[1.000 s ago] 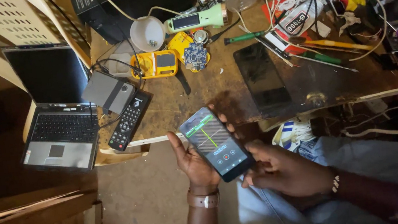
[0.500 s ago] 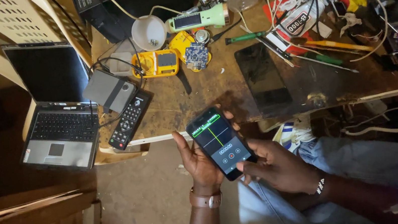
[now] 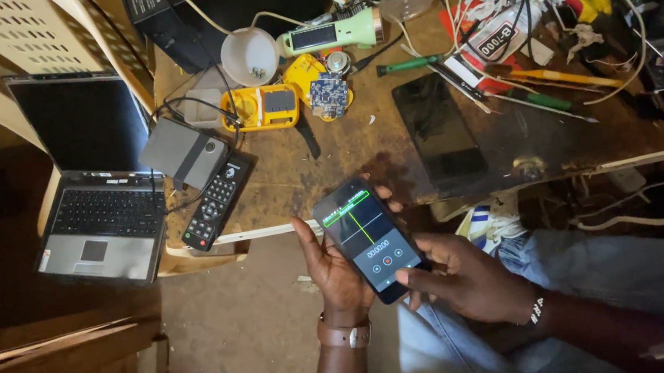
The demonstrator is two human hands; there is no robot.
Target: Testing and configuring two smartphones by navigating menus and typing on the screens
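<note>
Head view: lit smartphone [image 3: 370, 238] is the reference, held just off the near edge of the wooden workbench [image 3: 329, 161]. Left hand [image 3: 333, 266] cradles it from below, fingers wrapped round its far edge, clamped on it. Right hand [image 3: 465, 275] touches the phone's lower right corner, thumb at the screen edge; fingers curled, holding nothing else. Up-left of the phone: black remote [image 3: 217, 202] at the bench edge, grey box [image 3: 183, 152] just beyond it, open laptop [image 3: 100, 189] further left. Straight above the phone: yellow device [image 3: 261, 107] beside a blue circuit board [image 3: 328, 94]. Up-right: dark tablet [image 3: 439, 127] lying flat, near the phone but not touching it.
</note>
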